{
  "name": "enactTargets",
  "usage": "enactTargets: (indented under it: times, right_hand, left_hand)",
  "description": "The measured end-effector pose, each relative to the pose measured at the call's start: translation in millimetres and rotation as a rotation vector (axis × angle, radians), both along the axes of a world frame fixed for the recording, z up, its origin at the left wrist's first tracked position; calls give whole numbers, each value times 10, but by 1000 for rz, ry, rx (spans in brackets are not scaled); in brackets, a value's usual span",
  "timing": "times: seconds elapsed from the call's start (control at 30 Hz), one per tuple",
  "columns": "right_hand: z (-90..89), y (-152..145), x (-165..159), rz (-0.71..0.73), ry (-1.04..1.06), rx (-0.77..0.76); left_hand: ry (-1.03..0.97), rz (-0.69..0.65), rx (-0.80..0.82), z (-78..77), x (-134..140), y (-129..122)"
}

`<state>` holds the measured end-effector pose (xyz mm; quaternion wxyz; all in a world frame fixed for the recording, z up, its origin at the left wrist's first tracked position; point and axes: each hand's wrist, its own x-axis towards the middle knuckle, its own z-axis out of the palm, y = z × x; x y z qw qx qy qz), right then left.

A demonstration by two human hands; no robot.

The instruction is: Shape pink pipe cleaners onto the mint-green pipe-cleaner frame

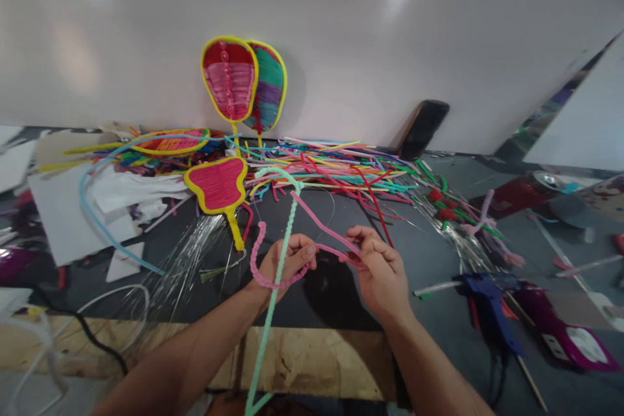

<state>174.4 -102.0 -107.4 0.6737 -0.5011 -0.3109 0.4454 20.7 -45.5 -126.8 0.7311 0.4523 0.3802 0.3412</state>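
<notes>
Between my two hands runs a pink pipe cleaner (263,268). My left hand (290,260) pinches it, and its twisted, beaded-looking end curls up beyond that hand. My right hand (383,270) is closed on the pink strands to the right; one straight strand slants from there up to the left. A mint-green pipe cleaner (287,227), twisted in its upper part and hooked at the top, passes in front of my left hand and down to the bottom edge. A small fan-shaped piece (219,187), pink with a yellow rim, lies just beyond my left hand.
Two round fan pieces (229,78) lean on the white wall. Loose pipe cleaners (331,166) lie in a pile along it, with a phone (423,129) propped nearby. At right are a blue glue gun (494,312) and a red can (524,192). Silvery wires (190,260) spread at left.
</notes>
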Motion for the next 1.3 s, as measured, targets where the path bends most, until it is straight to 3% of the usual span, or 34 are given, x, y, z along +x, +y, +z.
enactTargets:
  times: [0.17, 0.67, 0.83, 0.97, 1.17, 1.3]
  right_hand:
    - [-9, -29, -25, -98, 23, 22]
    - [-12, -109, -6, -152, -433, 238]
    - [78, -166, -18, -200, -753, 381]
    - [105, -199, -14, -152, -918, 461]
    - [103, -172, -28, -81, -873, 394]
    - [108, -107, -5, -50, -566, 295]
  left_hand:
    - [-41, 36, -59, 2, 22, -18]
    - [-225, 41, -210, 33, 41, -32]
    - [-270, -4, -277, 57, 29, -43]
    - [-275, -17, -308, 74, 29, -38]
    - [-106, -64, -148, 42, 11, -15]
    - [-14, -211, -102, 37, -20, -28]
